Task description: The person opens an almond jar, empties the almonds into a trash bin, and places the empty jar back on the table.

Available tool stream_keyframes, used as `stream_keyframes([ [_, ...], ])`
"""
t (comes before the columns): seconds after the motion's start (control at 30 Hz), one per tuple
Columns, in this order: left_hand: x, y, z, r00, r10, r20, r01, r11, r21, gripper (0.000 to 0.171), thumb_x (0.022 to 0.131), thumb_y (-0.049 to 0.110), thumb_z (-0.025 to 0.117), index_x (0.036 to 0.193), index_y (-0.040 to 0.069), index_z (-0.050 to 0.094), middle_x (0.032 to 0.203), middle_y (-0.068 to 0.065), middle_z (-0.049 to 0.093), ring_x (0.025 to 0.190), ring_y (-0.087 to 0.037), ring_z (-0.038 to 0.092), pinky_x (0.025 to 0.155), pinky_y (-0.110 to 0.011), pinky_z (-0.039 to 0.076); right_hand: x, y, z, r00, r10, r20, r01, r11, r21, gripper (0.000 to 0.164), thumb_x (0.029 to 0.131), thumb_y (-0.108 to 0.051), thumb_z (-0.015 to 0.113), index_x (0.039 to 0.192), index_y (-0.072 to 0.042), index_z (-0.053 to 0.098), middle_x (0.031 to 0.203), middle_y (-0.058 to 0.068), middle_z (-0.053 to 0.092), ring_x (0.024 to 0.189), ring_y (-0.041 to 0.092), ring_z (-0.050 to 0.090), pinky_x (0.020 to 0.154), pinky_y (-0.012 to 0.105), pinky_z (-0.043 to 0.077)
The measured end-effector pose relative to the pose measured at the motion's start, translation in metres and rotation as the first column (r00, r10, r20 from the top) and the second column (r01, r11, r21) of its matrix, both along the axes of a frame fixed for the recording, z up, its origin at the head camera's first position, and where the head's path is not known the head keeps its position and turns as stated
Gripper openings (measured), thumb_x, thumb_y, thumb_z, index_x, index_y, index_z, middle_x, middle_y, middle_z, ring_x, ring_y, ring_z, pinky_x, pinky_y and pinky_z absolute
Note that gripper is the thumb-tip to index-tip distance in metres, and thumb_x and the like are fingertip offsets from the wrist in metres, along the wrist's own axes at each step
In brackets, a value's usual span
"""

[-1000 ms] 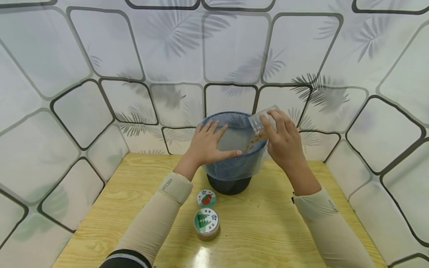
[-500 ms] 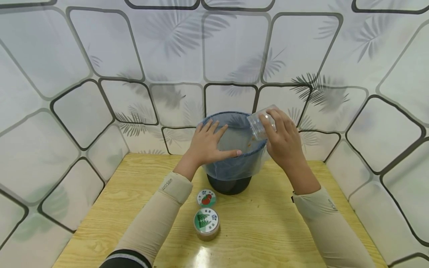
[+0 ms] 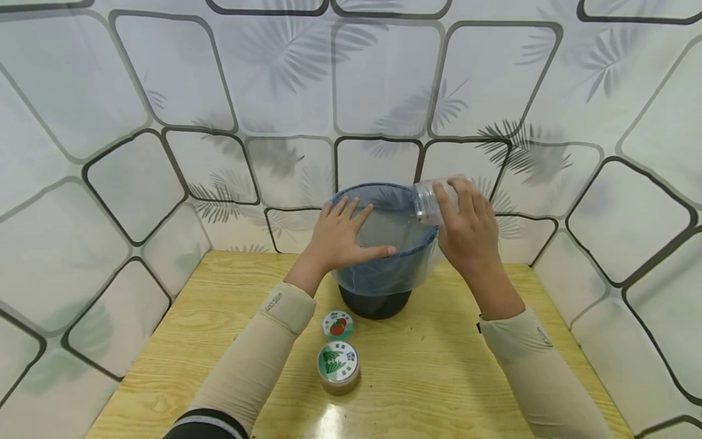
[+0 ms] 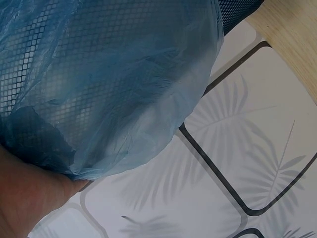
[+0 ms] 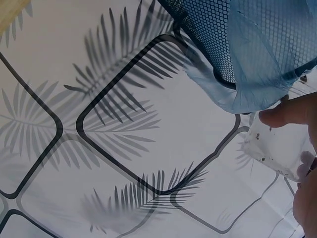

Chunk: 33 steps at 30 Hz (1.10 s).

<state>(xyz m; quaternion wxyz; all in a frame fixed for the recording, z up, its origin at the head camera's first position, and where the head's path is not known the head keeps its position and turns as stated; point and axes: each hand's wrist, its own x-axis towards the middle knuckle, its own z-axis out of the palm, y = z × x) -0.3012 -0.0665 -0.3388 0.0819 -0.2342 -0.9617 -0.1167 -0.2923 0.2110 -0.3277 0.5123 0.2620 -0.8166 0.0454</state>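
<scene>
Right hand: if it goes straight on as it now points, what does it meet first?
Probably the patterned wall covering behind the mesh bin; how far it lies beyond the right hand and transparent jar is unclear.

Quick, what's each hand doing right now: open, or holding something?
Left hand: open, fingers spread at the rim of the bag-lined bin.
Right hand: holding a clear jar, tipped at the bin's rim.

Jar (image 3: 338, 369) up front w/ green-veg pic on top, tomato-pic lid (image 3: 337, 325) just behind, wood tbl (image 3: 439, 378) under both, leaf-print wall (image 3: 290, 79) in bkgd
</scene>
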Motion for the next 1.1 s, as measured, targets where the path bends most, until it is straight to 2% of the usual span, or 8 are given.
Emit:
stream_keyframes([
  [0.13,0.0004,0.0010,0.0001,1.000,-0.001,0.004,0.001,1.000,0.002,0.107,0.088,0.088,0.052,0.171,0.026,0.025,0.177,-0.016,0.022,0.166,-0.039,0.012,0.134,-0.063,0.007,-0.0003,-0.0002,-0.0006,1.000,-0.014,0.010,0.014,0.999,-0.030,0.066,0.082,0.020,0.052,0.143,-0.004,0.061,0.142,0.024,0.056,0.134,0.045,0.053,0.104,0.058,0.052],
  [0.23,0.0004,0.0014,-0.0001,1.000,-0.001,0.005,0.001,1.000,0.004,0.107,0.088,0.088,0.052,0.171,0.026,0.026,0.177,-0.016,0.022,0.166,-0.040,0.013,0.134,-0.063,0.007,-0.0005,-0.0001,-0.0012,1.000,-0.014,0.003,0.014,0.999,-0.035,0.064,0.083,0.017,0.052,0.143,-0.005,0.061,0.143,0.024,0.055,0.134,0.045,0.052,0.105,0.058,0.051],
  [0.47,-0.0014,0.0012,-0.0010,1.000,-0.001,-0.004,0.001,1.000,0.006,0.107,0.088,0.088,0.052,0.171,0.025,0.026,0.177,-0.016,0.023,0.166,-0.040,0.013,0.133,-0.064,0.008,-0.0025,0.0006,-0.0025,1.000,-0.005,-0.015,0.005,1.000,-0.028,0.066,0.084,0.020,0.042,0.142,-0.005,0.062,0.142,0.023,0.056,0.135,0.045,0.052,0.104,0.057,0.051],
  [0.77,-0.0005,0.0018,0.0004,1.000,-0.004,-0.012,0.004,1.000,0.007,0.107,0.088,0.088,0.052,0.170,0.025,0.028,0.176,-0.016,0.025,0.166,-0.040,0.014,0.133,-0.064,0.009,-0.0027,0.0019,-0.0049,1.000,-0.005,-0.005,0.005,0.999,-0.052,0.065,0.085,0.017,0.048,0.145,-0.005,0.061,0.143,0.024,0.055,0.138,0.044,0.051,0.107,0.057,0.051],
  [0.93,-0.0003,0.0015,-0.0006,1.000,0.000,-0.007,0.000,1.000,0.006,0.107,0.088,0.088,0.053,0.171,0.025,0.027,0.176,-0.016,0.024,0.166,-0.040,0.014,0.133,-0.064,0.008,-0.0010,0.0032,-0.0064,1.000,-0.016,-0.003,0.016,0.997,-0.076,0.064,0.086,0.014,0.049,0.146,-0.004,0.060,0.143,0.024,0.055,0.137,0.044,0.051,0.102,0.058,0.051],
  [1.1,-0.0004,0.0000,-0.0012,1.000,0.000,-0.004,0.000,1.000,0.012,0.107,0.088,0.087,0.054,0.171,0.025,0.027,0.177,-0.016,0.024,0.166,-0.039,0.013,0.134,-0.064,0.008,0.0019,0.0052,-0.0079,1.000,-0.025,0.012,0.026,0.993,-0.113,0.065,0.081,0.012,0.053,0.144,-0.004,0.059,0.142,0.024,0.054,0.130,0.045,0.051,0.096,0.059,0.049],
])
